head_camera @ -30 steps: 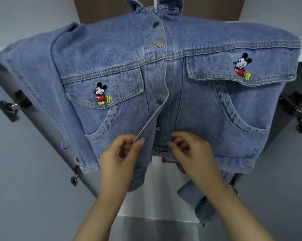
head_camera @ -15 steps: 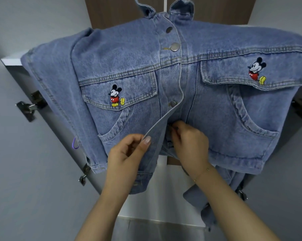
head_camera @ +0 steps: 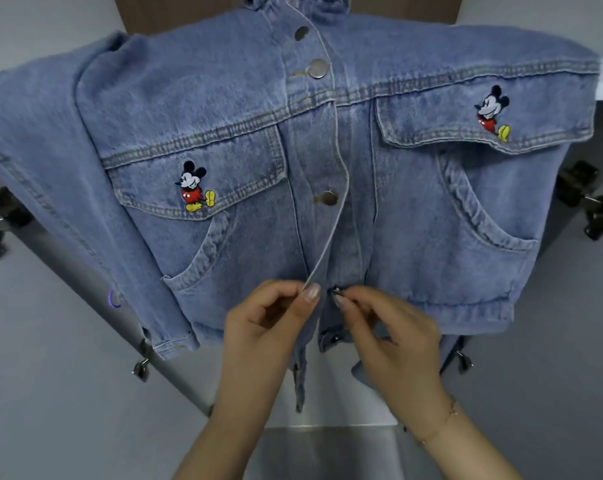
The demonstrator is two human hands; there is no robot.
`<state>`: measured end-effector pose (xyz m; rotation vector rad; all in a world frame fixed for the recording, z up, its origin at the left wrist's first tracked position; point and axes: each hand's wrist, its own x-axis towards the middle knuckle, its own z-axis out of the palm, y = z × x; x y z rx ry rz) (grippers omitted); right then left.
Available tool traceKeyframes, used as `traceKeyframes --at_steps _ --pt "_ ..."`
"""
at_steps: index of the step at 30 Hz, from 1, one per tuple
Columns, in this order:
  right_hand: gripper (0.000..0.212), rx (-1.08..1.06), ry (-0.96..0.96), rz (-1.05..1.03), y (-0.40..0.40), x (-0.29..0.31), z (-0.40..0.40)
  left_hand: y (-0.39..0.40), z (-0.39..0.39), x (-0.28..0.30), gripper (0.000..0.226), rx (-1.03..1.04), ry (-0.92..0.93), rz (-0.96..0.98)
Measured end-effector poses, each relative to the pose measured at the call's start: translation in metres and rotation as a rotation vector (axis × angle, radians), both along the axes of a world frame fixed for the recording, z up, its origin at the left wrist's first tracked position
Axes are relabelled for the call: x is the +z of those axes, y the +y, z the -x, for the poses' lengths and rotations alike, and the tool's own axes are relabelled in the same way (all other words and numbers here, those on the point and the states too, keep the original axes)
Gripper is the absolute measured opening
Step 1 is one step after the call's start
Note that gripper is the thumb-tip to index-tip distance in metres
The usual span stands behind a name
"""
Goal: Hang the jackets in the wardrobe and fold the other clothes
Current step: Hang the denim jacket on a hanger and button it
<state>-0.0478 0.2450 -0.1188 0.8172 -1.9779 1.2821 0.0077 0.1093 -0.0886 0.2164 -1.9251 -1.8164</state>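
Jacket: blue denim jacket (head_camera: 414,216) hung at 12 o'clock.
Left hand (head_camera: 269,327): pinched the front edge.
Right hand (head_camera: 393,334): pinched a small metal snap (head_camera: 337,291).

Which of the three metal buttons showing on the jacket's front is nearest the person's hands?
The lowest button, level with the chest pocket flaps on the denim jacket. The other two sit higher, near the collar.

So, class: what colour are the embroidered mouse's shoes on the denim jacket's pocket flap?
Yellow shoes, clearest in the head view.
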Motion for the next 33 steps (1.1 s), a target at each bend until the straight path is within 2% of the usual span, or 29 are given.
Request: traceKeyframes --at_steps 4,7,12,24,26,29,33 --pt "0.015 -0.068 0.156 -0.084 -0.002 -0.007 0.004 -0.002 0.000 -0.002 0.010 0.045 0.081 0.076" --pt "0.013 -0.033 0.154 -0.067 -0.003 -0.010 0.005 -0.004 0.002 -0.005 0.005 0.050 0.096 0.077" --pt "0.013 -0.072 0.218 -0.130 -0.005 -0.009 0.010 -0.009 0.004 -0.003 0.009 0.013 0.077 0.036" --pt "0.015 -0.092 0.199 -0.105 -0.010 -0.010 0.013 -0.011 0.015 -0.002 0.008 0.021 0.065 0.049" --pt "0.017 -0.087 0.174 -0.100 -0.008 -0.011 0.015 -0.013 0.016 -0.002 0.008 -0.045 0.091 0.072" --pt "0.017 -0.031 0.063 -0.041 -0.007 -0.012 0.015 -0.019 0.017 -0.002 0.020 -0.169 0.113 0.046" --pt "0.009 0.134 -0.275 0.244 -0.014 -0.007 0.008 -0.026 0.024 -0.001 0.012 -0.188 0.148 0.212"
